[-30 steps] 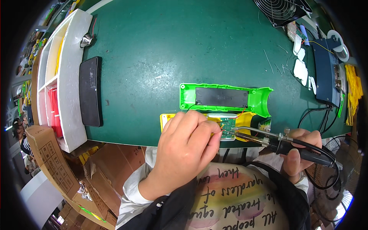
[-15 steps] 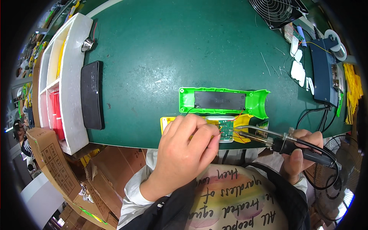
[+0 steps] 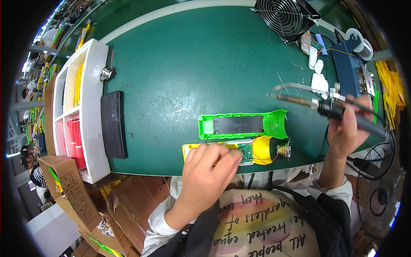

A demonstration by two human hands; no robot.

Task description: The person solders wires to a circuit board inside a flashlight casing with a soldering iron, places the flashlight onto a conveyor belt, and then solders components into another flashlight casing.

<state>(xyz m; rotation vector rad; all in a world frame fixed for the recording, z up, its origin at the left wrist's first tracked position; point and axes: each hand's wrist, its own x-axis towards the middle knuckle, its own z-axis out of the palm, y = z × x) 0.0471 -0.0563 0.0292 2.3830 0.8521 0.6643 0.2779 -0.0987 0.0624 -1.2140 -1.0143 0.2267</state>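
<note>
My right hand point(image 3: 350, 128) grips a soldering iron point(image 3: 324, 107) by its black handle; a curved feed tube runs alongside the barrel. Its tip points left, raised clear of the work. My left hand point(image 3: 207, 167) rests over a yellow plastic shell point(image 3: 262, 150), thumb and fingertips pinched at a green circuit board point(image 3: 245, 154); whatever they pinch is hidden. Thin red and black wires lead from the board. A silver lamp head point(image 3: 284, 150) lies at the yellow shell's right end. Just beyond sits a green shell half point(image 3: 206, 126) holding a black rectangular part point(image 3: 237, 125).
At left stand a white foam tray point(image 3: 92, 115) with red and yellow wires and a black phone-like slab point(image 3: 112, 124). A fan point(image 3: 287, 19), white scraps point(image 3: 319, 81), a blue soldering station point(image 3: 346, 64) and a solder spool point(image 3: 364, 49) occupy the far right.
My right hand has lifted the soldering iron off the board, up and away to the far right. The left hand stays pinched over the board. The lamp head now shows more plainly.
</note>
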